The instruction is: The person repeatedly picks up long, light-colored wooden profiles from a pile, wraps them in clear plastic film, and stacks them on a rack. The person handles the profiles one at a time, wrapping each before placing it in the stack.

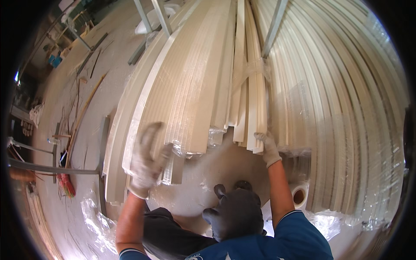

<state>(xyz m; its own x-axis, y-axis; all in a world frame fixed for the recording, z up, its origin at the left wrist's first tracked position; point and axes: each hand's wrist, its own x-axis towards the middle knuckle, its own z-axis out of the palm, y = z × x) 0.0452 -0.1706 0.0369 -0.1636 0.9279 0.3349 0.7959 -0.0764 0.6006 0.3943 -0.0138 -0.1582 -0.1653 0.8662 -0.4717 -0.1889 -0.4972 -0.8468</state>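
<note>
Long cream-coloured strips point(190, 95) lie in plastic-wrapped bundles that run away from me. My left hand point(149, 162), in a pale work glove and slightly blurred, is over the near end of the left bundle with its fingers spread. My gloved right hand point(268, 148) is closed around the near end of a loose strip point(254, 104) in the middle, between the left bundle and the right stack. Its fingertips wrap over the strip's edge. Clear film point(253, 71) crosses these middle strips farther away.
A big wrapped stack point(342, 108) fills the right. Metal posts point(274, 28) rise among the bundles. At lower right stands a roll of film point(299, 196). Crumpled plastic point(99, 221), a broom head point(66, 185) and thin sticks point(86, 108) lie on the left floor.
</note>
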